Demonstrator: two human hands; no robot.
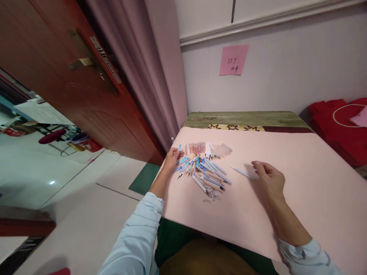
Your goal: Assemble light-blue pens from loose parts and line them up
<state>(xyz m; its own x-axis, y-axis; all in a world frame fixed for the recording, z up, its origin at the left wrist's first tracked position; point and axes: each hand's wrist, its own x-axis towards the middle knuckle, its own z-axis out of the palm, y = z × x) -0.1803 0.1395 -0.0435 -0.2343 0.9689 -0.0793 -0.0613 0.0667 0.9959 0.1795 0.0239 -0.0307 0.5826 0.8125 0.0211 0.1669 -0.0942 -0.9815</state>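
At the left edge of the pink-covered table (286,214), my left hand (172,158) pinches a small light-blue pen part (179,147) that sticks up from the fingertips. Pen parts in blue, tan and white (210,175) lie heaped just right of it. My right hand (270,179) hovers further right, thumb and fingers pressed together; whether something tiny is between them cannot be made out. A pale-blue pen (241,171) lies beside and partly behind that hand, its pointed end toward the heap.
Behind the heap lie rows of pinkish tubes (197,148), white sticks with dark tips (208,151) and clear caps (225,149). Small clear bits (212,195) lie in front. A red bag (332,126) stands right of the table; a wooden door (94,84) and curtain (155,57) are left.
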